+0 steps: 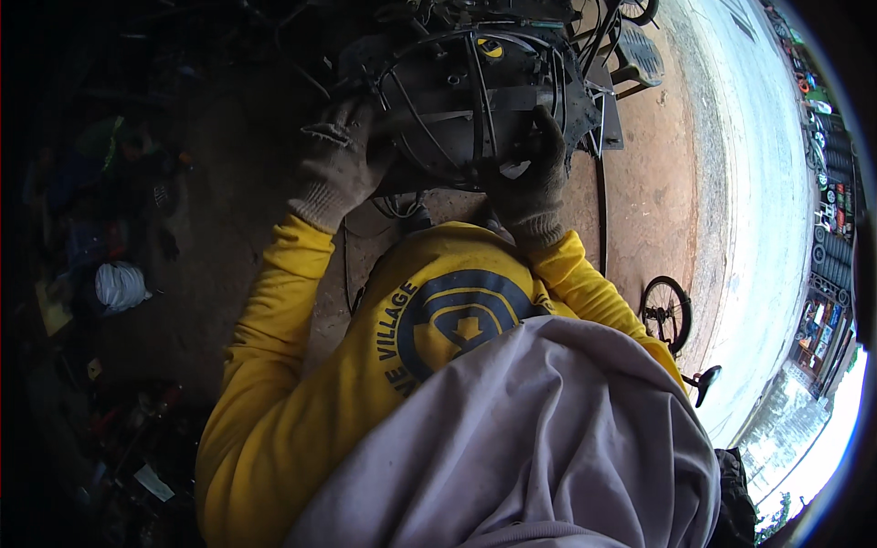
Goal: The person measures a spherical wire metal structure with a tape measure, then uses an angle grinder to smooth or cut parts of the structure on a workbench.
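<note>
A rounded frame of bent metal rods (481,96) lies on a dark, cluttered workbench (365,57) in front of me. My left hand (340,169), in a worn grey knit glove, is closed at the frame's left edge; shadow hides most of its fingertips. At the near right edge my right hand (530,183), gloved alike, curls round the rods, its thumb raised. A dark flat strip (448,116) crosses beneath the rods between both hands. Behind them, a yellow and black round object (491,47) sits on the bench.
To the right of the bench stands a seat or stool with a patterned top (641,55). A small spoked wheel (666,314) is on the brown ground near my right elbow. At left, a white bundle (121,287) lies among dim clutter. A pale road runs along the far right.
</note>
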A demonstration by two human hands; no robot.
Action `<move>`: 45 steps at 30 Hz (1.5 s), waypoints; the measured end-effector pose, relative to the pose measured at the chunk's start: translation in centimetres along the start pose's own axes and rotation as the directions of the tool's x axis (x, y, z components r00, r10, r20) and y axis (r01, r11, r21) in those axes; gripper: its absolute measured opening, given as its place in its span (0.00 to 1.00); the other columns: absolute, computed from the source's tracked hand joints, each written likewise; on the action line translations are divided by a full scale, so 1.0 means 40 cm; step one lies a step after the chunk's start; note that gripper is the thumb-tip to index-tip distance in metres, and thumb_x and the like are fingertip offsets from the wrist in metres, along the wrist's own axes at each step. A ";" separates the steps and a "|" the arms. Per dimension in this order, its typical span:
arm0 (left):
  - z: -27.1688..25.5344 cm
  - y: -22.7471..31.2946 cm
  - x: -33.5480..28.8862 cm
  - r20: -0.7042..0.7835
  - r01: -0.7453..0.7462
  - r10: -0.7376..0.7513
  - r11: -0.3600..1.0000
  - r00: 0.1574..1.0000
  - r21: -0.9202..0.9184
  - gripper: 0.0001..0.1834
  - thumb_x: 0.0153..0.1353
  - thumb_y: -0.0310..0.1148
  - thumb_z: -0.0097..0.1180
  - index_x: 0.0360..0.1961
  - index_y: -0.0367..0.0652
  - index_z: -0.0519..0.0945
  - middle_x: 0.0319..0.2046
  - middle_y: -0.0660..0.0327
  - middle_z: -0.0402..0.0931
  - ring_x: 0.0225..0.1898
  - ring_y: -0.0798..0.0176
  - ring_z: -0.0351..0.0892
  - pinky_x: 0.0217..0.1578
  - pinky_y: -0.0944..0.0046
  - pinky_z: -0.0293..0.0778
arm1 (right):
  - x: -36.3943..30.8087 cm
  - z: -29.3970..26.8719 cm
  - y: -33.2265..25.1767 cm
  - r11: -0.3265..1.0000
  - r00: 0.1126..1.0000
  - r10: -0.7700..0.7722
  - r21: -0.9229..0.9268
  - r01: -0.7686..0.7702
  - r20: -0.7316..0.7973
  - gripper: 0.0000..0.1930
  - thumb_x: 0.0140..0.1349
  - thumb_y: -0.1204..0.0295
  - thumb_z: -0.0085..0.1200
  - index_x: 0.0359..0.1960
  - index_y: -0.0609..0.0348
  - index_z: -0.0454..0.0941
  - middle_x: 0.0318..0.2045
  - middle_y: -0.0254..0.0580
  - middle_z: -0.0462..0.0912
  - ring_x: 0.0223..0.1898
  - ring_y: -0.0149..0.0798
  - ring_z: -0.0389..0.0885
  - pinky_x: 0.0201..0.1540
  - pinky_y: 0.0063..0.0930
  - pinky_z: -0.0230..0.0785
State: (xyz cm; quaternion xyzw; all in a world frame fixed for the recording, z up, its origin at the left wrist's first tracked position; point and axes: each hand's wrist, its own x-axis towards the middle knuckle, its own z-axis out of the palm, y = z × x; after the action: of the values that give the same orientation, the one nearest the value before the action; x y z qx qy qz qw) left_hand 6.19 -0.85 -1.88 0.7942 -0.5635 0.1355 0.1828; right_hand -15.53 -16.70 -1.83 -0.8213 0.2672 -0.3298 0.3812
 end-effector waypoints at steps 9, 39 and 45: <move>0.164 -0.137 0.004 0.031 -0.399 0.408 0.904 0.913 -0.152 0.29 0.64 0.42 0.64 0.63 0.42 0.75 0.60 0.54 0.77 0.60 0.50 0.77 0.60 0.57 0.75 | 0.003 0.017 0.014 0.995 0.994 0.008 -0.102 -0.019 -0.108 0.51 0.43 0.67 0.77 0.70 0.62 0.61 0.44 0.50 0.80 0.41 0.44 0.84 0.40 0.36 0.78; 0.306 -0.240 -0.030 0.023 -0.496 0.502 0.846 0.865 0.193 0.31 0.73 0.35 0.47 0.75 0.45 0.59 0.71 0.52 0.64 0.69 0.49 0.68 0.68 0.52 0.69 | 0.026 -0.019 -0.050 0.991 0.987 0.091 -0.087 -0.103 -0.131 0.48 0.47 0.69 0.75 0.70 0.65 0.60 0.54 0.57 0.78 0.49 0.49 0.85 0.52 0.36 0.79; 0.271 -0.225 -0.011 0.425 -0.053 0.262 0.895 0.866 -0.444 0.31 0.77 0.33 0.40 0.78 0.46 0.51 0.77 0.50 0.53 0.76 0.48 0.57 0.75 0.52 0.58 | 0.004 -0.014 0.005 0.965 0.964 0.260 0.047 -0.257 -0.060 0.49 0.49 0.71 0.72 0.71 0.67 0.56 0.56 0.59 0.77 0.54 0.48 0.84 0.52 0.35 0.80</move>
State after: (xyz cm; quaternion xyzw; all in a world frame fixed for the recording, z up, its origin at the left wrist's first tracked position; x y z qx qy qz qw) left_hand 14.66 -2.58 -13.01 0.6951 -0.6709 -0.1720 0.1929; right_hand -15.88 -17.19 -1.66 -0.7605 0.3780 -0.3093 0.4279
